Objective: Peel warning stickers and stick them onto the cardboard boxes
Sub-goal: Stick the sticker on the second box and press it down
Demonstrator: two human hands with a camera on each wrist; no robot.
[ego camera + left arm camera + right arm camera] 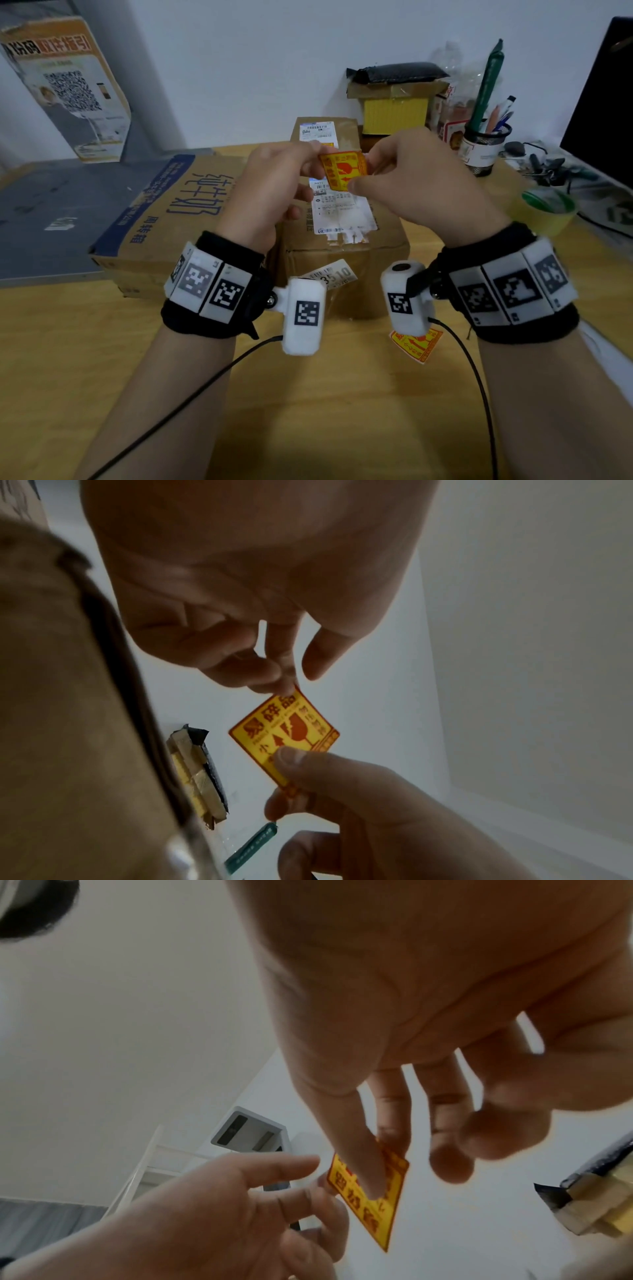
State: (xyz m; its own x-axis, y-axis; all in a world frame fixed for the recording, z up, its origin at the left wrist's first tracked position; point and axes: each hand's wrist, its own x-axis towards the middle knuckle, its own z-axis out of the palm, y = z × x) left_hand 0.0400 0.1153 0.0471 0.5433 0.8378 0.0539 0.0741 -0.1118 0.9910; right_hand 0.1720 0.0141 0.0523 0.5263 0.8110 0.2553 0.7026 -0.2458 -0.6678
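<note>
- The person holds a yellow-and-red warning sticker (343, 170) up in the air between both hands, above the small cardboard box (342, 236) that sits in the middle of the wooden desk (325, 404).
- The left hand (274, 192) pinches one corner of the sticker with thumb and fingertips curled in; the right hand (414, 185) pinches the opposite corner, thumb on the printed face, the other fingers loosely bent behind.
- By my reading this is the peeling step: the fingertips are working at a corner to split the sticker from its backing. Whether any of it has come apart yet I cannot tell.
- The next move calls for a nail to catch the edge, then a slow pull so the sticker does not curl or stick to itself, and after that a flat press onto a box top.
- The sticker is roughly square, so it has no real long axis. In the left wrist view it hangs as a diamond, one corner at each hand, printed face toward the person.
- A larger flat box (161, 219) with blue print lies just beside the small one on the left, and a third box (325, 132) stands behind it.
- Another sticker (416, 344) of the same kind lies on the desk near the right wrist.
</note>
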